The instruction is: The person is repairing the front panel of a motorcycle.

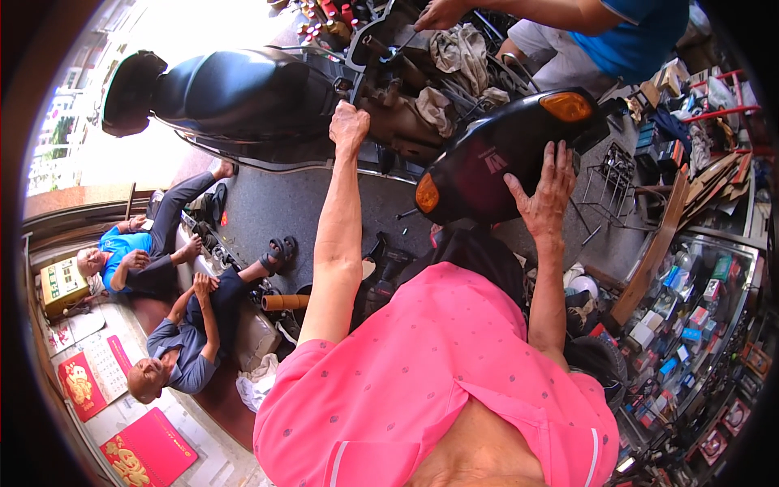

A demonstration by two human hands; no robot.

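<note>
My left hand (349, 127) is closed at the front end of a black scooter's seat and body (243, 89); what its fingers grip is hidden. My right hand (545, 191) lies with stretched fingers against a black front cover (487, 158) that has an orange turn signal (565, 105) at one end and another orange light (427, 193) at the other. Between seat and cover the scooter's inner parts (402, 122) are exposed, with rags among them. At the far side, another person's hand (441, 14) holds a thin tool over the open frame.
Two people (174, 357) sit or recline on the left by a wall with red calendars (150, 446). A cordless drill (389, 272) is near my body. On the right stand a glass display case (690, 308), a wooden plank (653, 252) and a wire rack (613, 183).
</note>
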